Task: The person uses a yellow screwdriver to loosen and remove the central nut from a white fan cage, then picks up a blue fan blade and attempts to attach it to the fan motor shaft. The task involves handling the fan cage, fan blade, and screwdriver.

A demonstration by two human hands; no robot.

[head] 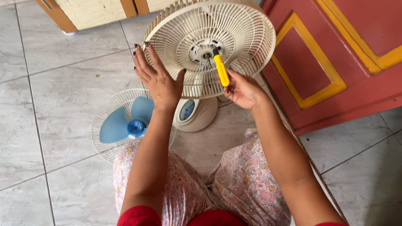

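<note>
The left hand (156, 78) lies flat and open against the left rim of the round cream plastic rear fan grille (209, 42), fingers spread upward and gripping nothing, only pressing on the wire ribs. The right hand (241, 89) is closed around the lower end of the yellow-handled screwdriver (221, 70), whose dark shaft points up into the grey metal hub at the grille's centre. The grille stands tilted toward the camera on the cream fan base with a blue round dial (194, 112), which sits on the pale grey tiled floor (38, 111) between the two forearms.

Just left of the base, behind the left wrist, the detached white wire front grille (103, 126) lies flat on the floor with the light blue plastic fan blade (128, 120) resting inside it (part of both is hidden by the arm). A red wooden door with yellow-framed panels (343, 52) stands close to the grille's right edge. At the top, a cream cabinet with brown trim (92, 9) meets the floor. The person's knees in pink floral trousers (240, 179) show below.
</note>
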